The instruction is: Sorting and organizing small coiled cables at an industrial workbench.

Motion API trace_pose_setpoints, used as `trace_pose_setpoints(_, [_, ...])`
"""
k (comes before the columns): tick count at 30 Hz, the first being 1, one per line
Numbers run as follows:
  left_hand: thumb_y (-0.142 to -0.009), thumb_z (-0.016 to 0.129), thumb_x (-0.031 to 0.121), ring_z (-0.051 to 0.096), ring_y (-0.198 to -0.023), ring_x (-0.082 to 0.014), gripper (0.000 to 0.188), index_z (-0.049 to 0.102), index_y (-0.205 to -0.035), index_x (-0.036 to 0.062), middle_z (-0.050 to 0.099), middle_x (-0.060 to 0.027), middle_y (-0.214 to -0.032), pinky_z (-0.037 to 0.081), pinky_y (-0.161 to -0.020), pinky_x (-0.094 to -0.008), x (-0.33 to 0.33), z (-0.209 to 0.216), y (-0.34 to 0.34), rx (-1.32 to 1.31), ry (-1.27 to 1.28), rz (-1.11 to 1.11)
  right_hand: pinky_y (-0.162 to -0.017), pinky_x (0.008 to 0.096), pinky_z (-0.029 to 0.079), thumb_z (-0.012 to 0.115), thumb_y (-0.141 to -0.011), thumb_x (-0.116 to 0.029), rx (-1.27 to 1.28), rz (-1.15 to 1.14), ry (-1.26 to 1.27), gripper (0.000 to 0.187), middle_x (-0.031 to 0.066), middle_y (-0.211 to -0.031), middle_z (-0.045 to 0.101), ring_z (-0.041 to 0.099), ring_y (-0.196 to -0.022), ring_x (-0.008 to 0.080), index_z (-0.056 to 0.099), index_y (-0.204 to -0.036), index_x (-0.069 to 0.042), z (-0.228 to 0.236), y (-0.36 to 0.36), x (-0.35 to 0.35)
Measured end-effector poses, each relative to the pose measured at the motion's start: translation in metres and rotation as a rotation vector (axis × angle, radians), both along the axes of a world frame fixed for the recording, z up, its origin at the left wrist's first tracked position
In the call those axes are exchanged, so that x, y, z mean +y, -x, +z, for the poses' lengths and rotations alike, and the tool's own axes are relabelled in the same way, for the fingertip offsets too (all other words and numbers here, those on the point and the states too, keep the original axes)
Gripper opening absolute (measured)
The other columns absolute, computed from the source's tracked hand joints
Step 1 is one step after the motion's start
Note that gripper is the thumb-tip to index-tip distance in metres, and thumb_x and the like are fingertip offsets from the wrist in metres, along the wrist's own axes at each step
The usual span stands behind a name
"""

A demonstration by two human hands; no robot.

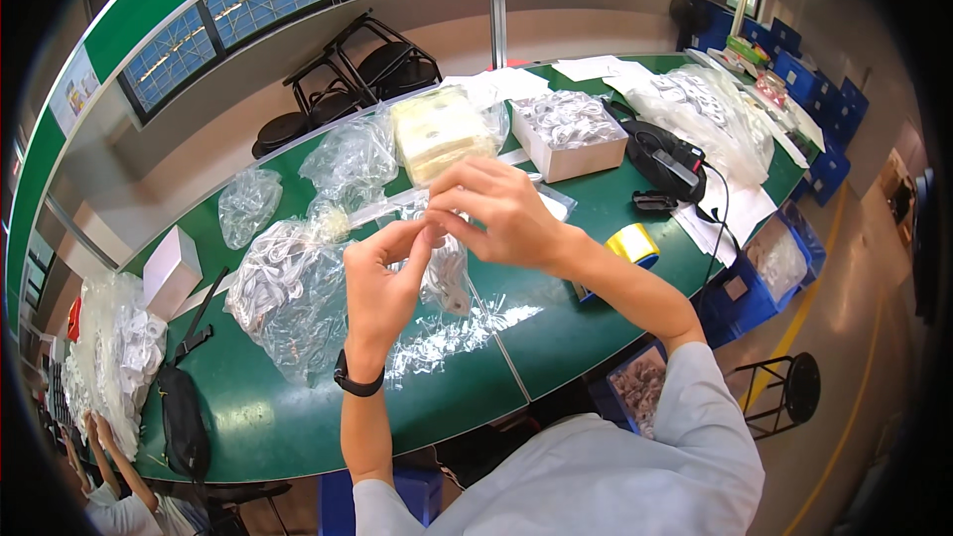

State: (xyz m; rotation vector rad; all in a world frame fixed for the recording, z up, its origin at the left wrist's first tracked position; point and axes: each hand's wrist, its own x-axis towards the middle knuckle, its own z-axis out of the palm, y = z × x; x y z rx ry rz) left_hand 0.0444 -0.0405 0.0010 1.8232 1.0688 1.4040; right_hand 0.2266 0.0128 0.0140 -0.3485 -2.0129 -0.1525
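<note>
My left hand [385, 268] and my right hand [494, 210] meet fingertip to fingertip above the green table. Both are closed in a pinch, and whatever lies between the fingertips is too small or hidden to make out. Beneath them, partly covered by my hands, is a clear plastic bag [449, 283] with pale contents. A scatter of small white and clear strips [452, 339] lies on the table just in front. Left of my left hand, a large clear bag [283, 283] holds bundled white cords.
A box of white pieces [568, 134], a yellow wrapped stack [444, 127] and crumpled bags [352, 157] line the back. To the right are a yellow tape roll [633, 244] and a black bag [667, 154]. Another person's hands [101, 432] work at far left beside a white heap [114, 362].
</note>
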Motion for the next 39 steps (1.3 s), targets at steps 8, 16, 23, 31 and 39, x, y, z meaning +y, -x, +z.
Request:
trace_pose_setpoints(8, [-0.093, 0.065, 0.006, 0.074, -0.089, -0.0164, 0.018, 0.072, -0.104, -0.0060, 0.077, -0.0138, -0.093, 0.055, -0.079, -0.0253, 0.004, -0.011, -0.010, -0.064, 0.034, 0.035, -0.081, 0.0291, 0.050, 0.063, -0.096, -0.011, 0.313, 0.255, 0.868, 0.014, 0.0039, -0.093, 0.068, 0.063, -0.089, 0.0124, 0.069, -0.093, 0.001, -0.021, -0.008, 0.012])
trace_pose_setpoints(16, [-0.095, 0.063, 0.004, 0.073, -0.090, -0.0165, 0.018, 0.070, -0.104, -0.0100, 0.076, -0.0138, -0.095, 0.054, -0.083, -0.0250, 0.012, -0.012, -0.002, -0.180, 0.016, 0.113, -0.078, 0.0291, 0.051, 0.058, -0.101, -0.020, 0.987, 0.240, 1.312, 0.025, 0.0046, -0.089, 0.068, 0.062, -0.086, 0.0130, 0.071, -0.093, -0.001, -0.052, -0.036, 0.038])
trace_pose_setpoints(23, [-0.096, 0.063, 0.003, 0.073, -0.092, -0.0170, 0.017, 0.070, -0.105, -0.0092, 0.075, -0.0143, -0.096, 0.056, -0.086, -0.0265, 0.011, -0.005, 0.013, -0.183, 0.001, 0.158, -0.075, 0.0324, 0.054, 0.069, -0.089, -0.011, 0.089, -0.156, 0.668, 0.012, 0.0096, -0.087, 0.072, 0.069, -0.078, 0.0191, 0.072, -0.095, -0.001, -0.129, -0.036, -0.015])
trace_pose_setpoints(31, [-0.096, 0.062, 0.003, 0.073, -0.090, -0.0164, 0.017, 0.070, -0.106, -0.0083, 0.075, -0.0135, -0.095, 0.056, -0.084, -0.0257, 0.012, -0.003, 0.015, -0.192, 0.011, 0.132, -0.110, 0.0479, 0.041, 0.071, -0.087, -0.018, -0.509, -0.263, 0.355, 0.033, 0.0129, -0.128, 0.064, 0.059, -0.122, 0.0285, 0.068, -0.117, -0.005, -0.184, -0.042, -0.078])
trace_pose_setpoints(39, [-0.096, 0.062, 0.003, 0.073, -0.090, -0.0165, 0.017, 0.070, -0.106, -0.0081, 0.075, -0.0137, -0.096, 0.056, -0.084, -0.0259, 0.013, -0.004, 0.014, -0.182, 0.020, 0.127, -0.117, 0.0631, 0.019, 0.068, -0.091, -0.037, -0.593, -0.311, 0.489, 0.052, 0.0167, -0.150, 0.044, 0.033, -0.143, 0.0425, 0.059, -0.135, -0.010, -0.182, -0.053, -0.097])
